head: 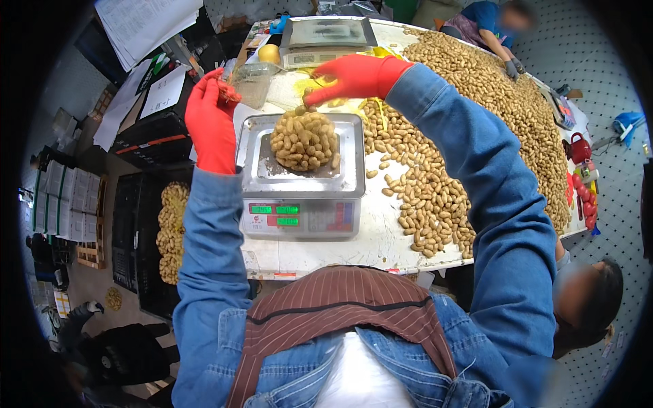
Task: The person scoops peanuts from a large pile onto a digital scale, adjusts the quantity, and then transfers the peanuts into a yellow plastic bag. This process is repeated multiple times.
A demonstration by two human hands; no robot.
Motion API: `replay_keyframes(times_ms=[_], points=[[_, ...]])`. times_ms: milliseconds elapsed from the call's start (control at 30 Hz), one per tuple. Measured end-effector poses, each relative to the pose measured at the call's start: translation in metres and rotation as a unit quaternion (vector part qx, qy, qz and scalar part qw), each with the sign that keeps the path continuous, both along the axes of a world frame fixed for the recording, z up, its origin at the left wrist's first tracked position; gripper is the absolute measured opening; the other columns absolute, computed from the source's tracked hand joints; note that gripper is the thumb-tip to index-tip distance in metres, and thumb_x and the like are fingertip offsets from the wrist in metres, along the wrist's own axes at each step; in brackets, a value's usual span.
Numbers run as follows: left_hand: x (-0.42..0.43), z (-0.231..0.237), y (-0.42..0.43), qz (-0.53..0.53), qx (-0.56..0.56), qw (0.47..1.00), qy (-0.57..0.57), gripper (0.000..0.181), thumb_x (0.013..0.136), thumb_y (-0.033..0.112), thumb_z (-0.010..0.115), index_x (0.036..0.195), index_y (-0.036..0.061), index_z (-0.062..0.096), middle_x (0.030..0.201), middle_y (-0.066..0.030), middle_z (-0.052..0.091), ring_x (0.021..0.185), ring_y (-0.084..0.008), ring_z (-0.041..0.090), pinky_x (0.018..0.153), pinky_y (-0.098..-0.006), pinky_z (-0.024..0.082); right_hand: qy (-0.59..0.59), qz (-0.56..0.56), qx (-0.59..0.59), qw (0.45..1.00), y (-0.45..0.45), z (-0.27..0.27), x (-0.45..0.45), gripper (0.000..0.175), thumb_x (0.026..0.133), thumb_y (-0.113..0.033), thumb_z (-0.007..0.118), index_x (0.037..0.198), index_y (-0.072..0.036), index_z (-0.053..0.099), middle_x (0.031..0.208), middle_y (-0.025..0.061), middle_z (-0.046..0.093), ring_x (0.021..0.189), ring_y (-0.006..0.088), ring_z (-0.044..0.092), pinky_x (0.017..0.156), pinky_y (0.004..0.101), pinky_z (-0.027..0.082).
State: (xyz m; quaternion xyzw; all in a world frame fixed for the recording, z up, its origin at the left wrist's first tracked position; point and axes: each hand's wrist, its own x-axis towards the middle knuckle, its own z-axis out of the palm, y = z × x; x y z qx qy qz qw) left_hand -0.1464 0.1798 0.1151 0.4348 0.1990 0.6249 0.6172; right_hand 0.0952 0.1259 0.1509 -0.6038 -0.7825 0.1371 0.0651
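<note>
A net bag of unshelled peanuts (304,140) sits on the steel pan of a digital scale (352,153), its green display lit. My right hand (352,76), in a red rubber glove, is above the bag's top. Its thumb reaches the uppermost peanuts, with the fingertips spread a little above; whether it grips the net is unclear. My left hand (209,122), also red-gloved, is raised at the scale's left, pinching a small bunch of red strips (229,93). Loose peanuts (433,204) lie right of the scale, beside yellow netting (316,84).
Behind are a clear plastic box (252,84) and a second scale (326,38). A large peanut heap (474,71) covers the table's right side, where a gloved co-worker (484,25) reaches in. Another person (586,301) is at right. A black crate (148,245) holds bagged peanuts at left.
</note>
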Motion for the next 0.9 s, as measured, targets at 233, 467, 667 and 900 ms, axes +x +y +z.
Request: replay_keyframes(times_ms=[233, 467, 667, 900], points=[[-0.003, 0.035, 0.050, 0.055, 0.083, 0.993, 0.069, 0.021, 0.092, 0.011, 0.045, 0.105, -0.0021, 0.056, 0.074, -0.0046, 0.056, 0.065, -0.0137, 0.056, 0.061, -0.0284, 0.050, -0.113, -0.059, 0.225, 0.966, -0.013, 0.040, -0.030, 0.024, 0.085, -0.033, 0.053, 0.077, -0.013, 0.064, 0.076, 0.0072, 0.063, 0.077, 0.0284, 0.060, 0.077, 0.0417, 0.044], [-0.002, 0.061, 0.058, 0.058, 0.114, 0.982, 0.136, 0.019, 0.092, 0.012, 0.046, 0.099, -0.0003, 0.059, 0.075, -0.0069, 0.060, 0.063, -0.0159, 0.059, 0.063, -0.0284, 0.051, -0.125, -0.068, 0.272, 0.952, -0.021, 0.030, -0.039, 0.018, 0.085, -0.031, 0.052, 0.088, -0.020, 0.067, 0.084, 0.0042, 0.065, 0.088, 0.0280, 0.060, 0.096, 0.0514, 0.029], [0.011, 0.017, 0.043, 0.003, 0.045, 0.972, 0.230, 0.018, 0.091, 0.012, 0.048, 0.096, 0.0003, 0.061, 0.069, -0.0048, 0.059, 0.060, -0.0135, 0.058, 0.060, -0.0262, 0.050, -0.164, -0.054, 0.245, 0.954, -0.028, -0.031, -0.051, 0.016, 0.083, -0.030, 0.052, 0.090, -0.028, 0.066, 0.115, 0.0000, 0.059, 0.118, 0.0366, 0.044, 0.102, 0.0610, 0.013], [0.008, 0.038, 0.039, 0.138, 0.148, 0.962, 0.181, 0.018, 0.091, 0.009, 0.045, 0.096, 0.0015, 0.061, 0.067, -0.0024, 0.058, 0.057, -0.0109, 0.055, 0.055, -0.0238, 0.047, -0.136, -0.011, 0.398, 0.907, -0.026, -0.008, -0.054, 0.012, 0.079, -0.025, 0.058, 0.085, -0.028, 0.068, 0.122, 0.0036, 0.055, 0.120, 0.0368, 0.042, 0.101, 0.0595, 0.016]])
